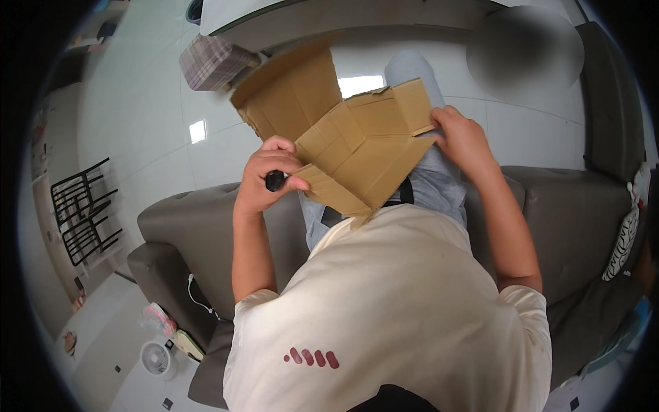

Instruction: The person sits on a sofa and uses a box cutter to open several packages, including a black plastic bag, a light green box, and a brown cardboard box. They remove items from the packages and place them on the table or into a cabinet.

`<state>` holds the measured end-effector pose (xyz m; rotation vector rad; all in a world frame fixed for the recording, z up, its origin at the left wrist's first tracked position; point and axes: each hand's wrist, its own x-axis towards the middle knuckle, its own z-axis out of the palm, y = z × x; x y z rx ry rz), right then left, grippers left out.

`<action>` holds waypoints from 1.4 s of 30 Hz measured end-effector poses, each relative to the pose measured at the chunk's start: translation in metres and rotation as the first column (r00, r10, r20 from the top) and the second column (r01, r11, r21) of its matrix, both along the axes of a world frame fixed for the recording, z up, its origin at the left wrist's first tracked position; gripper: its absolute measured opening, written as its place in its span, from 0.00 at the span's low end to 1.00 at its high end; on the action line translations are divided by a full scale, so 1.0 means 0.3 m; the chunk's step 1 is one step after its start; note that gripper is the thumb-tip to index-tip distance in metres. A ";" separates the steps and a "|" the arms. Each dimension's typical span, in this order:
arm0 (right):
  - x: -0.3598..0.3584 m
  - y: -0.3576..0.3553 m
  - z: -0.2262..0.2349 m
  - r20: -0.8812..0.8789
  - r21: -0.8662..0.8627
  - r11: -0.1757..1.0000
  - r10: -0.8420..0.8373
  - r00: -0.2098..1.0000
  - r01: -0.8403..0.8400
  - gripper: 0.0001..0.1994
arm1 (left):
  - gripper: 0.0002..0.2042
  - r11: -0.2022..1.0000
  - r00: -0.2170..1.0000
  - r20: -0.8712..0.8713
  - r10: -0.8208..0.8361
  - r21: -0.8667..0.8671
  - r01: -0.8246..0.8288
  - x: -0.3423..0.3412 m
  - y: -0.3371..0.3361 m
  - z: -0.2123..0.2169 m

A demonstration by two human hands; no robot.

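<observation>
An open brown cardboard box (395, 161) with its flaps spread lies across my lap, tilted, and its inside shows bare creased card. My left hand (264, 175) is closed on the near left flap, thumb on top. From the same hand pokes the round black end of a slim object (275, 180); the rest of it is hidden by the fingers, so its kind cannot be made out. On the other side, my right hand (463, 141) pinches the edge of the right flap. A large flap (295, 89) stands out toward the far left.
I sit on a grey sofa (185, 213). A checked stool (214, 63) stands on the tiled floor (158, 137), far left. A table edge (357, 20) runs ahead. Further left are a black metal rack (84, 211) and a small white fan (158, 360).
</observation>
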<state>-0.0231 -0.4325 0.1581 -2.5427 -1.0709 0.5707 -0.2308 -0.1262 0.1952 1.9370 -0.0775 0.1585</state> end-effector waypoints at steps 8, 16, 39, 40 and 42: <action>-0.048 0.023 0.232 0.085 0.081 0.988 0.126 0.988 -0.133 0.08 | 0.15 0.989 0.995 -0.058 0.078 0.132 -0.070 0.051 -0.090 0.040; -0.098 0.209 0.257 -0.343 0.177 0.980 0.152 0.927 -0.095 0.16 | 0.14 0.977 0.971 -0.158 0.181 0.146 -0.158 0.175 -0.170 0.058; 0.022 0.029 0.118 -0.746 0.616 0.502 0.124 0.654 0.607 0.13 | 0.18 0.893 0.984 0.065 0.168 0.412 -0.180 0.217 -0.030 0.092; 0.015 0.038 0.120 -0.761 0.606 0.480 0.116 0.639 0.635 0.12 | 0.18 0.877 0.991 0.072 0.114 0.462 -0.135 0.222 -0.026 0.089; 0.005 0.050 0.117 -0.769 0.600 0.457 0.104 0.631 0.657 0.08 | 0.18 0.856 0.997 0.065 0.051 0.512 -0.077 0.225 -0.020 0.081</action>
